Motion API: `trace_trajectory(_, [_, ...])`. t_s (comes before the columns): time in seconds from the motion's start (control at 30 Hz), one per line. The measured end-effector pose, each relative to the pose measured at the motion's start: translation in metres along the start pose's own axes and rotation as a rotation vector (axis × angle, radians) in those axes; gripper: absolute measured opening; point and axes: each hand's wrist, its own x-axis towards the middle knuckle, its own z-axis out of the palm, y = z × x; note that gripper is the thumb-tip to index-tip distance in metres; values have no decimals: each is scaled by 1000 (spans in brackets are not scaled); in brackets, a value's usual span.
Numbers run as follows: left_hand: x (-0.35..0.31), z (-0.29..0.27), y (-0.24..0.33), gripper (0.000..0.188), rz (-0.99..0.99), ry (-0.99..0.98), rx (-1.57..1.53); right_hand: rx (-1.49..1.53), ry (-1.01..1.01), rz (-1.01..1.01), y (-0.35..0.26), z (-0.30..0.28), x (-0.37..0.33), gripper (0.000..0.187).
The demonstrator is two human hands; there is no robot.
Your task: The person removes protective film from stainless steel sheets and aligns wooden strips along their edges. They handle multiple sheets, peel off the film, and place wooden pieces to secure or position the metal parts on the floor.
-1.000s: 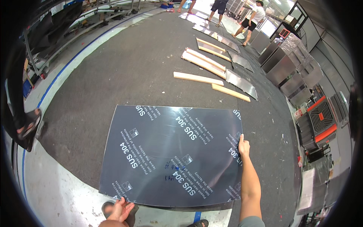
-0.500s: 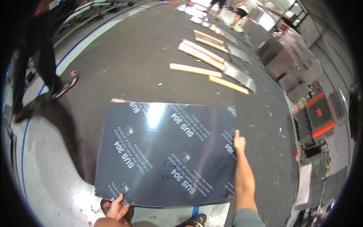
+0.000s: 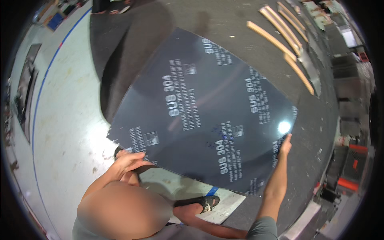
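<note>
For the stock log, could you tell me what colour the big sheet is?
Dark blue-grey with white print, the sheet shows in the head view.

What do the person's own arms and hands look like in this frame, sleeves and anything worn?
Both forearms are bare. The left hand and right hand are bare too, with no gloves; no watch, ring or wristband is discernible. A grey short sleeve covers the right upper arm at the lower edge. The left upper arm is hidden behind a blurred patch, so its sleeve cannot be made out.

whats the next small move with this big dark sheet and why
Probably ease the sheet down level. The left hand grips its near corner, the right hand only its right edge, and a foot stands just under the near edge.
</note>
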Motion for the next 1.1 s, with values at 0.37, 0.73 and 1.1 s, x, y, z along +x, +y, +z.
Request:
trace_trajectory(0.37, [27, 79, 46, 56, 428, -315, -41, -189, -263, -110, -60, 42, -4, 96])
trace_trajectory(0.73, [-29, 185, 86, 39, 477, -141, -184, -432, -1041, -1242, -172, -56, -333, 98])
trace_trajectory(1.1, [-45, 271, 152, 75, 1183, -472, 279, -519, 347, -1662, -278, -49, -329, 29])
